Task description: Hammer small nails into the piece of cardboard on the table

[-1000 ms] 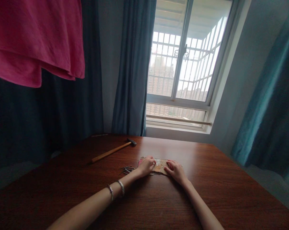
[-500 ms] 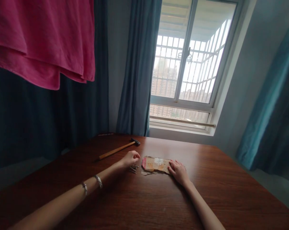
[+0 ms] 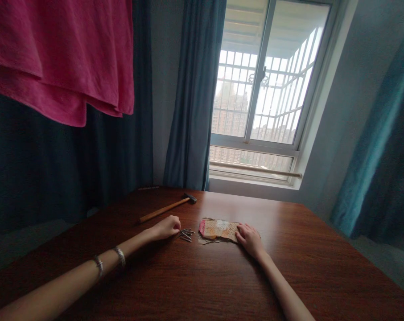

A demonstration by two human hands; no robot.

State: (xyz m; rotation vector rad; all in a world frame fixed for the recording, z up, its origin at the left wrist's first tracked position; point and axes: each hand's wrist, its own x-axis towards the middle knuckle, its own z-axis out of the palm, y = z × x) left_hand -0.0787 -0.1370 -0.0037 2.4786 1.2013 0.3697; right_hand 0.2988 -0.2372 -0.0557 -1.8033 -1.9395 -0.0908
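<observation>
A small flat patterned piece (image 3: 218,228), pink at its left end and tan with dots elsewhere, lies on the dark wooden table (image 3: 202,285). My right hand (image 3: 249,238) rests on its right end with the fingers spread flat. Just left of it sits a small pile of nails (image 3: 186,234). My left hand (image 3: 167,226) is curled at the left side of that pile, fingertips pinched together at the nails. Whether a nail is between the fingers is hidden. Two bangles circle my left wrist.
A hammer (image 3: 168,207) with a wooden handle lies behind my left hand, head toward the window (image 3: 258,89). Blue curtains hang at both sides. A pink cloth (image 3: 61,58) hangs at the upper left. The table's far edge runs below the window sill.
My left hand left the patterned piece and moved left to the pile of nails, then settled lower beside it with fingers pinched. My right hand stayed on the piece.
</observation>
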